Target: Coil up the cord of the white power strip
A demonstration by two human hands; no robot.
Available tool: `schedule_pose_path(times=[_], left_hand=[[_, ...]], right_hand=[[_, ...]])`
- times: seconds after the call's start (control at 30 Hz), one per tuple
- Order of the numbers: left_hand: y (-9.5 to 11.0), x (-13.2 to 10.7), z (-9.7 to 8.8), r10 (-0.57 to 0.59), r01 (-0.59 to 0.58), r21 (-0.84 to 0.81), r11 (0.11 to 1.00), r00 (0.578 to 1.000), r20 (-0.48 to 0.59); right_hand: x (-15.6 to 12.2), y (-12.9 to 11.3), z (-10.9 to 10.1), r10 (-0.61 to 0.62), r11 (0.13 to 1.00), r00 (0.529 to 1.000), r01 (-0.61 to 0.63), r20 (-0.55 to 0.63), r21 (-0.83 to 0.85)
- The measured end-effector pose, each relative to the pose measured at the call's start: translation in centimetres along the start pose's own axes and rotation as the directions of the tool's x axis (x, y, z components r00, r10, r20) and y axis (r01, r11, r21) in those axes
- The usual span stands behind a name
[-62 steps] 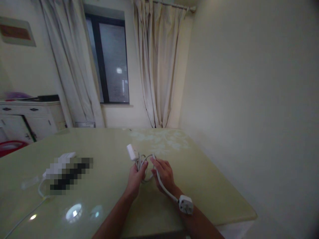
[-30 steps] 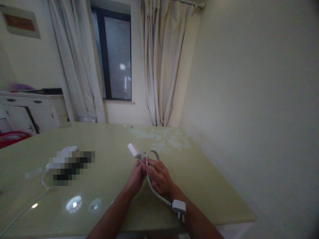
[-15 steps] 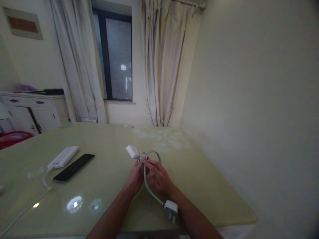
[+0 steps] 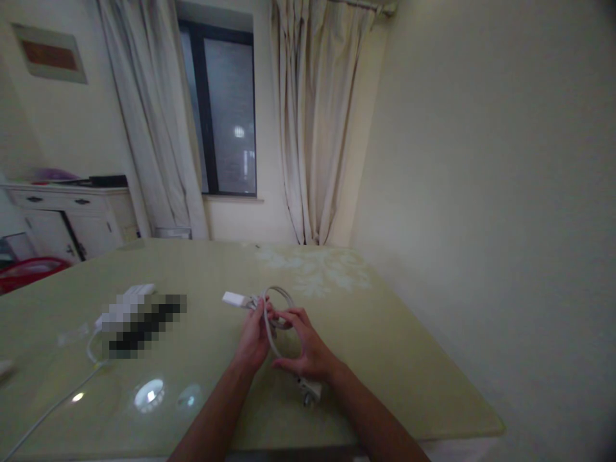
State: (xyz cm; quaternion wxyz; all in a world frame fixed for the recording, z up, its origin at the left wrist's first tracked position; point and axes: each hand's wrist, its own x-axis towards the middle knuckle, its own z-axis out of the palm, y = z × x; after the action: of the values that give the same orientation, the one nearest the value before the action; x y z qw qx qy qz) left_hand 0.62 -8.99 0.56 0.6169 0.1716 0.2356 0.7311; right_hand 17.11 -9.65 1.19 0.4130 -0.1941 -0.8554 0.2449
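Note:
A grey-white extension cord [image 4: 280, 292] is gathered in loops above the table, with a small white socket block [image 4: 235, 299] at its left end. My left hand [image 4: 254, 337] is closed around the gathered loops, just right of the block. My right hand [image 4: 308, 346] curves in a wide C beside the coil. Its fingertips are at the loops, while its thumb, spread well apart, lies near a hanging strand. Below that palm the white plug [image 4: 310, 390] dangles, partly covered by the hand.
On the glossy pale green table [image 4: 409, 378], a blurred-out dark phone [image 4: 147, 327] and a white box-like device [image 4: 128, 308] lie at left. From the device a white cable [image 4: 52, 409] runs to the front. A wall [image 4: 481, 224] borders the right side.
The socket block has swung left and now lies flatter. My right hand has spread its thumb away from its fingers. The plug has moved up and left, behind that hand.

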Motion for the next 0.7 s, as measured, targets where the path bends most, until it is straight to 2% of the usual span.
schedule_pose_path(times=[0.13,0.27,0.33,0.43,0.5,0.57,0.7], left_hand=[[0.5,0.1,0.7,0.068,-0.068,0.015,0.998,0.998,0.015],[2.1,0.6,3.5,0.112,-0.112,0.115,0.987,0.994,0.01],[3.5,0.8,5.1,0.113,-0.113,0.165,0.98,0.994,0.009],[5.4,0.3,6.4,0.091,-0.103,0.213,0.972,0.994,0.064],[6.0,-0.7,6.2,-0.006,-0.021,0.266,0.964,0.995,0.098],[6.0,-1.8,5.3,-0.099,0.067,0.311,0.948,0.991,0.088],[5.5,-3.7,3.2,-0.11,0.084,0.401,0.912,0.993,0.042]], right_hand=[[-0.2,-0.2,0.0,0.058,0.998,0.997,-0.06,0.05,0.035],[-0.6,1.1,0.3,0.154,0.974,0.98,-0.172,0.126,0.147],[-0.6,1.9,0.1,0.149,0.987,0.987,-0.152,0.06,0.055],[-0.2,2.7,-0.7,0.019,0.979,0.993,-0.042,-0.115,-0.197],[-0.1,2.8,-1.3,-0.084,0.934,0.972,0.0,-0.219,-0.358],[-0.1,2.7,-1.6,-0.159,0.874,0.953,0.014,-0.256,-0.487],[-0.4,2.5,-1.1,-0.223,0.798,0.964,0.094,-0.146,-0.595]])
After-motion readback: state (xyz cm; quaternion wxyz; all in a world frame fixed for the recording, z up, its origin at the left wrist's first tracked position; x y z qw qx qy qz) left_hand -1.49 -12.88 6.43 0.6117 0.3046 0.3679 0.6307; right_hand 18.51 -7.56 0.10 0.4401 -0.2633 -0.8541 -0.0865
